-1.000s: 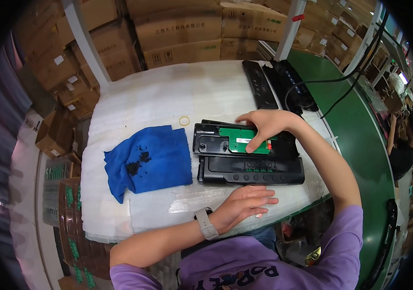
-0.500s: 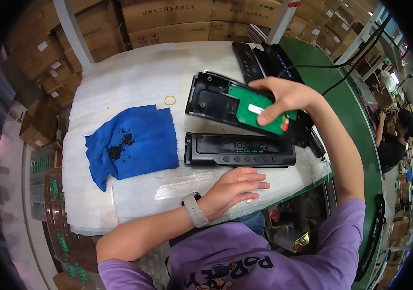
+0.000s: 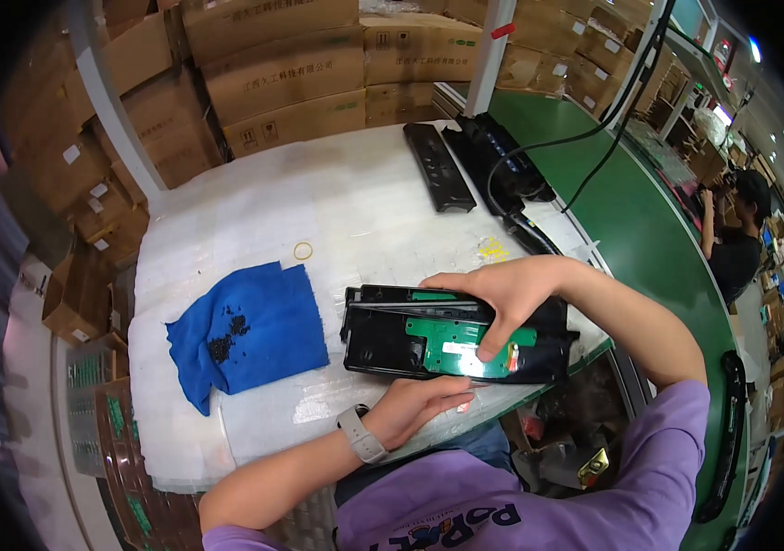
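My right hand (image 3: 516, 298) is closed around a black plastic housing with a green circuit board (image 3: 456, 348) in it. Its thumb presses on the board and its fingers reach over the far edge. Behind the board, other black casing parts (image 3: 378, 296) lie close against the housing; how they fit together is partly hidden by my hand. Along the near edge of the housing rests my left hand (image 3: 415, 409), wearing a pale watch, its fingers stretched to the right. Whether these fingers touch the housing is hard to make out.
Left on the white-covered table (image 3: 227, 207) lies a blue cloth (image 3: 273, 317) bearing small black pieces (image 3: 222, 347). A yellow ring (image 3: 303, 250), yellow bits (image 3: 493, 249), a black panel (image 3: 438, 168) and a cabled black unit (image 3: 502, 156) lie farther back. At right, a person (image 3: 736, 234) works beyond the green surface (image 3: 658, 220).
The circuit-board housing has come down toward me, over where the black panel with display and buttons lay face up; that face is now out of sight. The whole view has shifted too.
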Available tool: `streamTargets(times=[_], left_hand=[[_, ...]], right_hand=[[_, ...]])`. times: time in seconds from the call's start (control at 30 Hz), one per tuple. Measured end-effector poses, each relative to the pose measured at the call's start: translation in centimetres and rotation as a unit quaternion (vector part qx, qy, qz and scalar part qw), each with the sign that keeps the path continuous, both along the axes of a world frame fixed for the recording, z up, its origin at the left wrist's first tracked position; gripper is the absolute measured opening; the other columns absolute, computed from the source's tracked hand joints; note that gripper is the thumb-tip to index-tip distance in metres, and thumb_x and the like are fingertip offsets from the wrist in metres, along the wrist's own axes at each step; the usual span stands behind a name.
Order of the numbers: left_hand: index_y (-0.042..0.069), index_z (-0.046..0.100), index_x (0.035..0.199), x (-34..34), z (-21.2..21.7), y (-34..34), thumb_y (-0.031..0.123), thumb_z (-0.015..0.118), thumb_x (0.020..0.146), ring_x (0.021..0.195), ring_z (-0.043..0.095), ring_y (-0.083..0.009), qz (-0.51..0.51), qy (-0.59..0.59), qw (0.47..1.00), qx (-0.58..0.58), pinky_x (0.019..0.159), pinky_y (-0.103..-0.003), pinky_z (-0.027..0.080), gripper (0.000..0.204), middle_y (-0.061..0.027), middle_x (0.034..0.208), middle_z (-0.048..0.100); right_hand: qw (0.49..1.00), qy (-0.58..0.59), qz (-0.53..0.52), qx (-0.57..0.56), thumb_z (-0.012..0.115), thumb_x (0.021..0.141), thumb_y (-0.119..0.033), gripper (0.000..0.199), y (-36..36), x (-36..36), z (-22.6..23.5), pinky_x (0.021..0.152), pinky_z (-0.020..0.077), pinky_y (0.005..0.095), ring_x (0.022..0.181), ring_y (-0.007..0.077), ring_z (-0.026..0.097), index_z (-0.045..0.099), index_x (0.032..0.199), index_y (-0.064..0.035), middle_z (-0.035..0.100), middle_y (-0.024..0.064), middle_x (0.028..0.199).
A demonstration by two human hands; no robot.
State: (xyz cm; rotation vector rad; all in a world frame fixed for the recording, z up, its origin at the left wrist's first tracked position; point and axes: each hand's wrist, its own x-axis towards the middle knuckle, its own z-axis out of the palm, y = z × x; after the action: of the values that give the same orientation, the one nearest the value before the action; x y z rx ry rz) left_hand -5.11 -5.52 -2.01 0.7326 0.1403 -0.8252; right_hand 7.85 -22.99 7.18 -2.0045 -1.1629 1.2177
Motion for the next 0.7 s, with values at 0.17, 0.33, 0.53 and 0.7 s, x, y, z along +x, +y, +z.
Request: streamTargets(times=[0.17,0.33,0.53,0.7], left_hand=[[-0.002,0.051,0.117,0.4,-0.3,0.7,0.003,0.064,0.082,0.103,0.058,-0.0196,-0.014,-0.009,1.0,0.011,0.094,-0.032,0.049,0.038,-0.0107,0.111,0.057],[0.005,0.041,0.13,0.8,0.7,0.7,0.005,0.064,0.08,0.113,0.053,-0.0253,-0.083,-0.068,0.994,-0.001,0.101,-0.042,0.04,0.056,-0.0123,0.124,0.051],[-0.001,0.046,0.124,1.1,0.9,1.2,0.016,0.06,0.087,0.106,0.056,-0.0205,-0.137,-0.161,0.977,-0.026,0.093,-0.032,0.044,0.043,-0.0133,0.113,0.058],[-0.001,0.051,0.118,1.1,0.5,0.6,0.014,0.058,0.089,0.1,0.058,-0.019,-0.117,-0.135,0.984,-0.013,0.092,-0.031,0.045,0.034,-0.0119,0.108,0.06]], right_hand=[[0.989,0.013,-0.11,0.099,0.079,0.066,-0.025,0.105,-0.7,-3.1,-1.0,0.101,0.034,0.0309,0.12,0.0231,0.044,0.013,0.144,-0.0017,0.043,0.0165,0.132],[0.954,0.123,-0.224,0.157,0.077,0.064,-0.014,0.098,-2.2,-4.7,-2.0,0.097,0.0376,0.0301,0.113,0.0211,0.048,0.02,0.142,-0.003,0.049,0.0137,0.126],[0.873,0.159,-0.408,0.212,0.078,0.055,-0.011,0.105,-8.0,-7.0,0.3,0.102,0.0295,0.0269,0.122,0.0178,0.038,0.021,0.143,0.0004,0.04,0.0111,0.135],[0.769,-0.189,-0.597,0.125,0.078,0.044,-0.02,0.112,-20.9,-8.4,3.5,0.106,0.0243,0.0278,0.126,0.0215,0.037,0.026,0.14,0.0038,0.04,0.0152,0.135]])
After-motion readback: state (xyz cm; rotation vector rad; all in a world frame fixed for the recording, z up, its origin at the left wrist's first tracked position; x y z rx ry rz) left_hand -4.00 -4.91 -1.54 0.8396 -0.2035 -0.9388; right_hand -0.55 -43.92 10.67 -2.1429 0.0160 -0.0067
